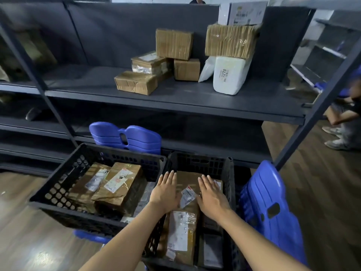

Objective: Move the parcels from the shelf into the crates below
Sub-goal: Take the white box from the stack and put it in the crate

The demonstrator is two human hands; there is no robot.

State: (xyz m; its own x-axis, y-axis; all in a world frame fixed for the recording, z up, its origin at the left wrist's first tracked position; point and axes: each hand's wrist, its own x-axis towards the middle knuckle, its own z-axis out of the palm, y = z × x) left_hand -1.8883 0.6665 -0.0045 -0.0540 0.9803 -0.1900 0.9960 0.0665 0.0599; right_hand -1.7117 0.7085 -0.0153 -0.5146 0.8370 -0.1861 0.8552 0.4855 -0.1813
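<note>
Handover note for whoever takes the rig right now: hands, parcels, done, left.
Hands: left hand and right hand both lie flat, fingers straight, on the top brown parcel in the right crate.
Done: several parcels sit in the left crate and in the right crate.
Left: about eight parcels on the shelf, including brown boxes and the white parcel marked 3270.

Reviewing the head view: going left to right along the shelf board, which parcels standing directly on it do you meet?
Flat brown parcel → small brown box → white mailer bag → white parcel marked 3270. Stacked or overlapping ones are left out.
</note>
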